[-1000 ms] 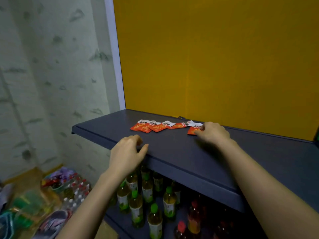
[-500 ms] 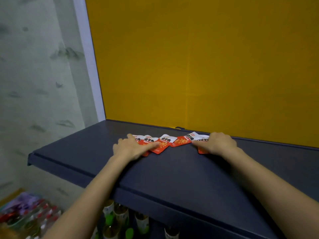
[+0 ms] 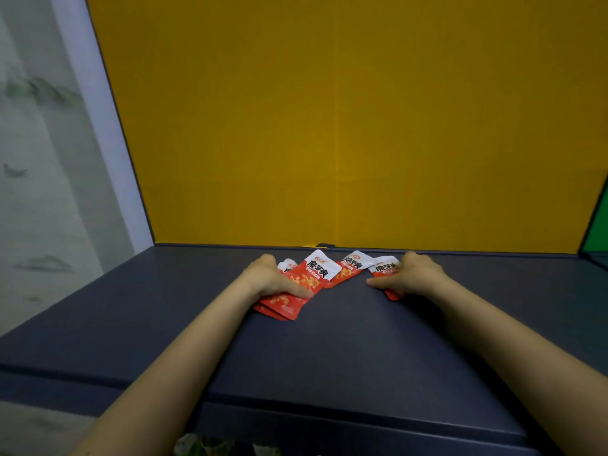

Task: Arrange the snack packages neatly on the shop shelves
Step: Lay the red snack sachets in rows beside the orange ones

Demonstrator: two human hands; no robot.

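The left grip [image 3: 276, 279], a bare hand, is closed on a stack of snack packets [image 3: 289, 306]. Its fingers are curled over the far side of the stack and its thumb lies pressed flat across the top red face. The top packet [image 3: 317, 269] of that stack fans out to the right from under the thumb, with its white printed end pointing toward the back. Red corners of the lower packets poke out toward the near side. The right grip [image 3: 409, 274] is closed too: its curled fingers cover an end packet [image 3: 383, 267] and its thumb stretches leftward on the shelf surface. Only that packet's white top and one red corner below the hand can be seen, so I cannot tell whether the fingers reach under it. Between the two hands lies a middle packet [image 3: 350, 268], tilted, with its lower left edge tucked under the top packet and its right end close beside the end packet. All the packets sit near the back of a dark blue-grey shelf [image 3: 329, 350], just in front of a yellow back panel [image 3: 329, 126]. Both forearms reach across the shelf from its front edge. A green panel [image 3: 599, 225] adjoins the yellow one on the right, and a pale patterned wall [image 3: 36, 166] stands to the left.
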